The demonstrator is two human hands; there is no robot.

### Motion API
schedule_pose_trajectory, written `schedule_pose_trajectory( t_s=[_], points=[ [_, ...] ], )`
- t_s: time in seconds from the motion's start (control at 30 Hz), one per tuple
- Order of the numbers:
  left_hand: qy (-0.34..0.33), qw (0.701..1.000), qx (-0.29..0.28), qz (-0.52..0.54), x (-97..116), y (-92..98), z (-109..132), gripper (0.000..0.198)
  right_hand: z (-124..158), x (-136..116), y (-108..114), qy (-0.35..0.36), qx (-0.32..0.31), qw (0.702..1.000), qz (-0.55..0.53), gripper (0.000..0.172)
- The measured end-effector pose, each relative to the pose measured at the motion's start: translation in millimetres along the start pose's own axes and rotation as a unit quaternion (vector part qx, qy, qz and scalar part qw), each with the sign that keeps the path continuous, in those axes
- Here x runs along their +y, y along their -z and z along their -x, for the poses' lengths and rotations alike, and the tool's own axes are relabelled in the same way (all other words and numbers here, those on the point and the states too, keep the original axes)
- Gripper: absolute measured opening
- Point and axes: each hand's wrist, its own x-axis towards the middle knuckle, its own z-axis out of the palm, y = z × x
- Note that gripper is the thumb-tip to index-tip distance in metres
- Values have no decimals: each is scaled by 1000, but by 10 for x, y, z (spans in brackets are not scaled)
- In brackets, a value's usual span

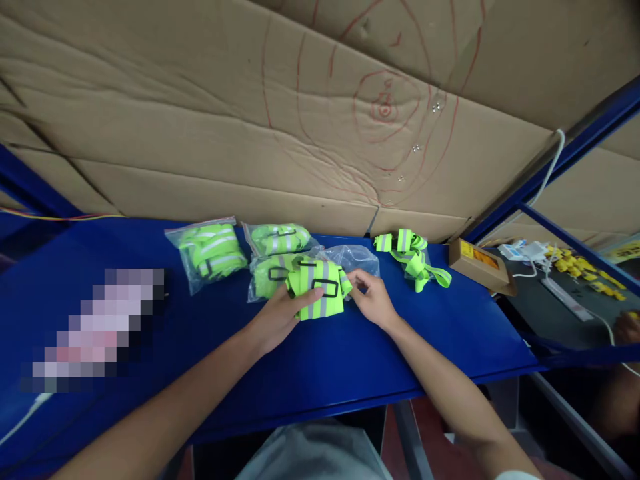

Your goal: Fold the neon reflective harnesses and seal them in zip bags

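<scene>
In my left hand (280, 315) is a folded reflective strap (323, 303), neon yellow-green with silver stripes and a black buckle; the thumb presses on its front. My right hand (373, 297) is at the bundle's right edge, thumb and fingers pinched near a strap end. Whether they grip that end is partly hidden. Just behind lies an empty-looking clear plastic bag (353, 257). Bagged straps (213, 250) lie to the left, with two more bags of straps (280, 237) close behind my left hand. Loose strap coils (413, 253) rest at the back right.
The blue table (350, 367) meets a cardboard wall (225, 153) with red rings drawn on it. An open cardboard box (477, 263) stands at the right. A blurred-out object (105, 327) with a cable lies left. Beyond the blue frame, yellow pieces (575, 267) and another person's hand (627, 328) show.
</scene>
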Motion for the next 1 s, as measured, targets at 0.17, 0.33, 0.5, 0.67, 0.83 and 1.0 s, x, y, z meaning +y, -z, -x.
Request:
schedule_pose_trajectory(
  t_s=[0.17, 0.33, 0.5, 0.67, 0.83, 1.0],
  points=[
    [-18, 996, -15, -90, 12, -27, 21, 59, 55, -102, 29, 53, 134, 985, 90, 24],
    [-21, 990, -7, -141, -23, -61, 49, 65, 100, -159, 64, 281, 107, 917, 261, 9],
    [-86, 992, 85, -28, 37, -62, 54, 80, 111, -217, 67, 319, 115, 890, 303, 17],
    [-77, 994, 72, 30, 150, -95, 79, 64, 142, -193, -93, 252, 93, 926, 264, 10],
    [-87, 995, 57, 2, 198, -37, 66, 56, 178, -175, -195, 151, 91, 969, 172, 10],
    [-28, 987, -32, -156, 144, 36, 78, 74, 170, -240, -44, 154, 169, 957, 177, 9]
  ],
)
